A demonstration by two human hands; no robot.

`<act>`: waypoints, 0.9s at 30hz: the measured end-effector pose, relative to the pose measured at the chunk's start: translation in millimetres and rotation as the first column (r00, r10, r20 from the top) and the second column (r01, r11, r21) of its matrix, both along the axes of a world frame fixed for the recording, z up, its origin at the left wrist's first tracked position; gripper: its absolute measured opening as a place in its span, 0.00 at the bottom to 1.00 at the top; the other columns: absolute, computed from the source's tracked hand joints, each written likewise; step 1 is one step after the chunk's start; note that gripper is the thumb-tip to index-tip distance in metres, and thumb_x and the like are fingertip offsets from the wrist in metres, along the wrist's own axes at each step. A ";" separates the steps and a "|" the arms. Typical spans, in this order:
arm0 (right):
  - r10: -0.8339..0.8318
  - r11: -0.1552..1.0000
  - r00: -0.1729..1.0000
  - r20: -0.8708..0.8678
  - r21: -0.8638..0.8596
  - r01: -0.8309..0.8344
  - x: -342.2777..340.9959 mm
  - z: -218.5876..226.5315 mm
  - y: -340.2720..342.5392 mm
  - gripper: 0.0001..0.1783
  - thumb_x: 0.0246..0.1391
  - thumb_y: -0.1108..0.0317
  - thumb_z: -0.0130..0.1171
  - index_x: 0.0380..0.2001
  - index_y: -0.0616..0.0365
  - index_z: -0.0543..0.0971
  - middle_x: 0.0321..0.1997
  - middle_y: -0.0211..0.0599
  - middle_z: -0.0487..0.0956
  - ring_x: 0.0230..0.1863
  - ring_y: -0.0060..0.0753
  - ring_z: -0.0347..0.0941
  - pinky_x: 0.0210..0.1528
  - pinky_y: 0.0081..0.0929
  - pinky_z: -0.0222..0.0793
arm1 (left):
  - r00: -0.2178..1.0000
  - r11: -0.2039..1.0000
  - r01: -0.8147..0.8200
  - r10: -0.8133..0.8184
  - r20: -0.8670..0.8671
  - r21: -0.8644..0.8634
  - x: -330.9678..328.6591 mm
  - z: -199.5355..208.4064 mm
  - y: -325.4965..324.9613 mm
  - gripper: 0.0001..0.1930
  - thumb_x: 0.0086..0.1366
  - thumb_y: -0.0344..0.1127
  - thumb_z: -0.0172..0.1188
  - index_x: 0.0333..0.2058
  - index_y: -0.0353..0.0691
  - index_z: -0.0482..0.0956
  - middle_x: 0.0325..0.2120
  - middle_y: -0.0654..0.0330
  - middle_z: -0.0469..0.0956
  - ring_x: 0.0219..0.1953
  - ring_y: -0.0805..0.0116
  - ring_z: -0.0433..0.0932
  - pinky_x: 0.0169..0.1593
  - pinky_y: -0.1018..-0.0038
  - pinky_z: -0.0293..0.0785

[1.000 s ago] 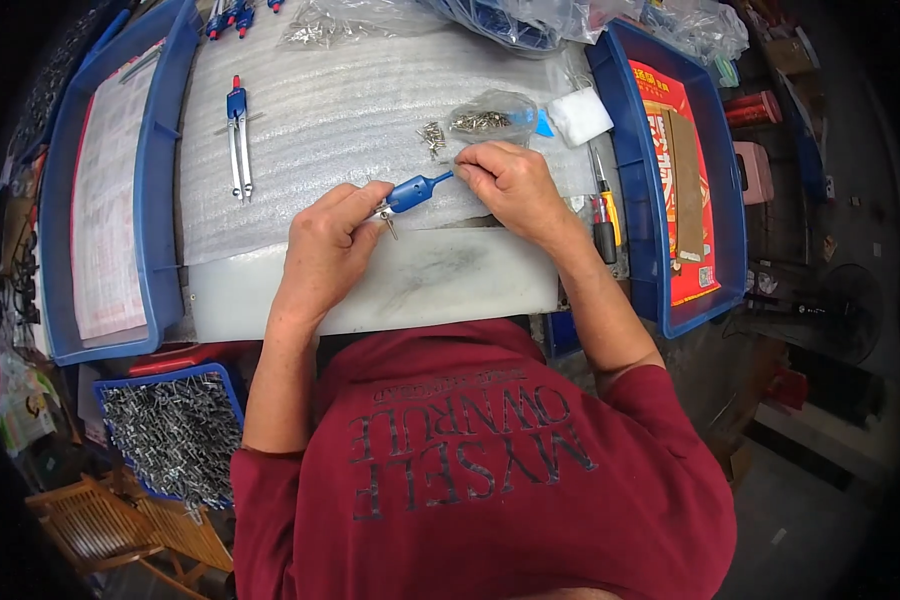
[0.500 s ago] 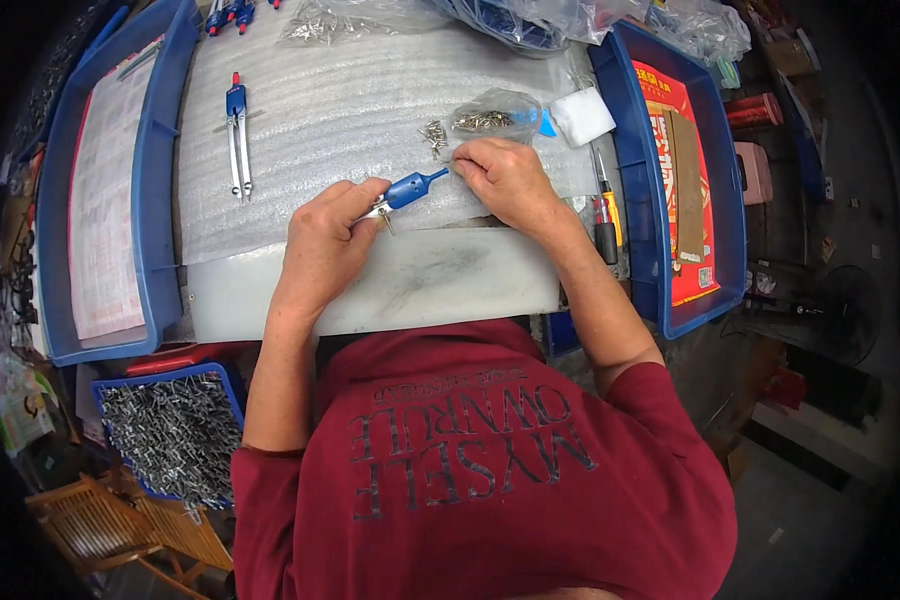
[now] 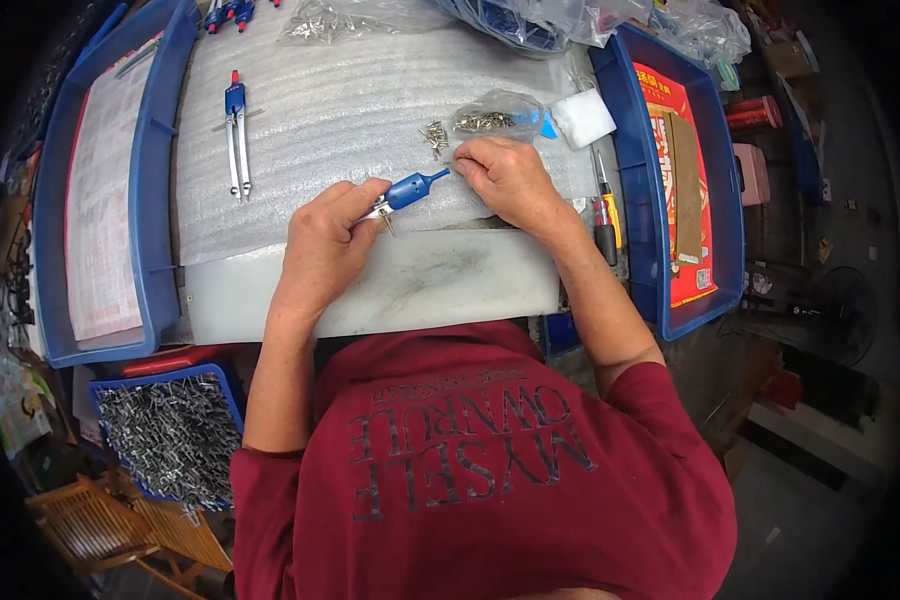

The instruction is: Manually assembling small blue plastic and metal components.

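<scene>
Holding a blue-and-silver compass by its silver end above the near part of a foam sheet, the left hand has its fingers wrapped around it, the narrow blue tip pointing right. The right hand pinches its fingers narrow just beside that tip, though I cannot tell whether they grasp anything; beyond lie loose metal pieces and a clear bag.

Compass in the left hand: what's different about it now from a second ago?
Hardly anything. The held compass seems to have shifted a tiny bit left in the left hand. Nothing was visibly grabbed or let go. The right hand is still by its thin end, and the other compass and metal bits stayed put.
</scene>
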State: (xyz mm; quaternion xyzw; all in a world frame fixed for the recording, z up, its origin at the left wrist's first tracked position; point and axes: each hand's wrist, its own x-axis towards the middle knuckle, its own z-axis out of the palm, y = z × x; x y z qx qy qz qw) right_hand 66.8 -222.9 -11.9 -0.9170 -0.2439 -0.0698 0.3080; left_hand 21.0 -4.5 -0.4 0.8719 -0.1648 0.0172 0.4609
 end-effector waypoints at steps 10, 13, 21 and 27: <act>0.051 0.997 0.997 0.058 -0.055 -0.048 2.8 -1.8 1.7 0.04 0.42 0.71 0.55 0.21 0.60 0.74 0.22 0.44 0.74 0.27 0.45 0.72 0.31 0.37 0.68 | 1.000 1.000 -0.009 0.009 -0.012 -0.015 -0.5 1.1 0.5 0.17 0.46 0.23 0.57 0.38 0.41 0.74 0.20 0.57 0.69 0.22 0.61 0.70 0.27 0.70 0.66; 0.074 0.990 0.993 0.097 -0.130 -0.061 3.8 -1.2 3.4 0.04 0.43 0.71 0.56 0.22 0.60 0.74 0.23 0.42 0.74 0.27 0.43 0.72 0.31 0.35 0.68 | 1.000 1.000 -0.006 0.006 -0.014 -0.010 -0.2 0.7 0.8 0.17 0.46 0.23 0.57 0.38 0.41 0.74 0.20 0.57 0.69 0.22 0.61 0.70 0.27 0.70 0.66; 0.131 0.944 0.989 0.069 -0.315 -0.103 7.1 1.1 11.7 0.05 0.38 0.75 0.55 0.22 0.58 0.71 0.23 0.39 0.73 0.29 0.42 0.71 0.31 0.34 0.67 | 1.000 0.999 0.009 -0.008 0.021 -0.034 -0.6 -2.4 0.5 0.18 0.45 0.19 0.57 0.39 0.36 0.75 0.20 0.59 0.67 0.20 0.71 0.66 0.26 0.78 0.64; 0.126 0.936 0.991 0.042 -0.336 -0.105 8.6 1.6 14.1 0.06 0.36 0.75 0.55 0.22 0.59 0.70 0.23 0.40 0.72 0.29 0.43 0.71 0.30 0.36 0.66 | 1.000 0.999 0.023 -0.022 0.021 -0.037 -1.1 -2.4 0.8 0.18 0.45 0.20 0.57 0.38 0.37 0.74 0.19 0.58 0.67 0.20 0.70 0.66 0.26 0.77 0.63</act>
